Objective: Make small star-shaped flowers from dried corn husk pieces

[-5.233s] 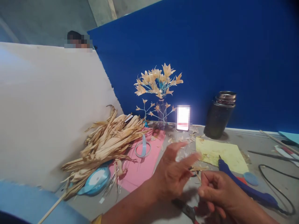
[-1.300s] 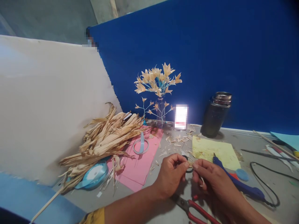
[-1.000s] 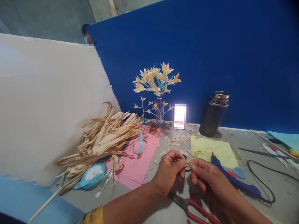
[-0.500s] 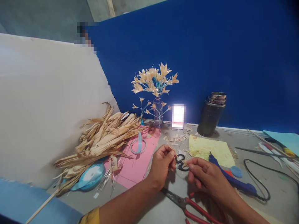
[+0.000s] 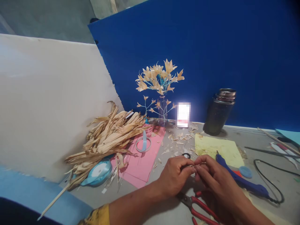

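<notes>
My left hand (image 5: 174,178) and my right hand (image 5: 212,179) meet over the grey table (image 5: 168,212), fingertips pinched together on a small strip of dried husk (image 5: 192,165). Both hands are closed on it. Just beyond them a small black scissors (image 5: 186,155) handle shows. Red-handled pliers (image 5: 199,207) lie under my wrists. A blue glue gun (image 5: 241,182) lies to the right of my right hand.
A heap of dried corn husks (image 5: 110,136) lies at left, by a blue ribbon roll (image 5: 98,172), pink paper (image 5: 142,159) and a tape ring (image 5: 143,145). A vase of husk flowers (image 5: 161,84), a dark flask (image 5: 219,112) and yellow paper (image 5: 219,148) stand behind. Blue and white boards wall the back.
My left hand went from spread open to a pinch. Half a second ago the hands were slightly apart; now their fingertips are together again on the husk piece.
</notes>
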`<state>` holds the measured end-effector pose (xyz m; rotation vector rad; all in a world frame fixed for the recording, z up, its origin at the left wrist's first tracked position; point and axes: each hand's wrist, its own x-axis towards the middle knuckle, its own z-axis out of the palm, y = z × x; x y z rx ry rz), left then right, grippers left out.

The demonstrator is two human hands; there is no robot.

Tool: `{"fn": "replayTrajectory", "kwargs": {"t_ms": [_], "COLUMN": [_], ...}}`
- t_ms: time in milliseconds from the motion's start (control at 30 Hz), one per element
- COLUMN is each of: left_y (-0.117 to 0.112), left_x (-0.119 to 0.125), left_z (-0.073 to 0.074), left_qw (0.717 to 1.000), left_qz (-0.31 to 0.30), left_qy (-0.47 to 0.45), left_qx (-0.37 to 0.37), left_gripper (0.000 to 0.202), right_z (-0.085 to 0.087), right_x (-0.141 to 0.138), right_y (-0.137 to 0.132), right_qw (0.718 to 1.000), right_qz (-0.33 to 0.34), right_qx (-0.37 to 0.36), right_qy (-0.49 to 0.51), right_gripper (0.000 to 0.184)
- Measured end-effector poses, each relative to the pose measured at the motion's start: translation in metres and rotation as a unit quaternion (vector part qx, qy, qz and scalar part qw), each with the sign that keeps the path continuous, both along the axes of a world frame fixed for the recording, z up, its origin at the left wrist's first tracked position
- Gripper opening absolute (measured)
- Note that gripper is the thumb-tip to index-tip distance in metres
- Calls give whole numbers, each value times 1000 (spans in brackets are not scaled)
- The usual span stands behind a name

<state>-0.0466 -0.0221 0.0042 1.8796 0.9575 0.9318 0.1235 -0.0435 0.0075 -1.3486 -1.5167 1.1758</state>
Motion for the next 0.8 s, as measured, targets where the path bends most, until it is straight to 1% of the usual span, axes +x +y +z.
{"fn": "replayTrajectory", "kwargs": {"t_ms": [100,200,267,367,500,567,667,733,800], "left_y": [0,0,1,3,5,6,8,8,7], "left_x": [0,-1,-1,0,2,1,-1,-2,-2], "left_z": [-1,0,0,0,-1,-2,-5,-5,-4], "left_qw": [999,998,996,992,983,979,972,972,973], "left_qz": [32,56,61,65,91,90,69,55,49], "left_qy": [-11,-27,-34,-48,-70,-93,-127,-130,-122], "left_qx": [-9,-24,-47,-99,-142,-159,-184,-189,-189], "left_gripper": [23,21,21,20,16,18,30,39,39], "right_z": [2,2,0,-3,-8,-11,-14,-14,-15], "right_x": [-1,0,1,3,5,6,7,8,9], "right_y": [0,1,1,3,3,4,3,2,1], "right_qw": [1000,1000,1000,1000,999,999,997,996,996], "right_qz": [3,-14,-19,-12,-12,-28,-51,-52,-47], "right_qx": [-21,-5,-3,-18,-31,-33,-52,-63,-60], "right_qy": [14,-5,-11,1,18,26,36,40,41], "right_gripper": [29,32,34,35,36,39,46,50,52]}}
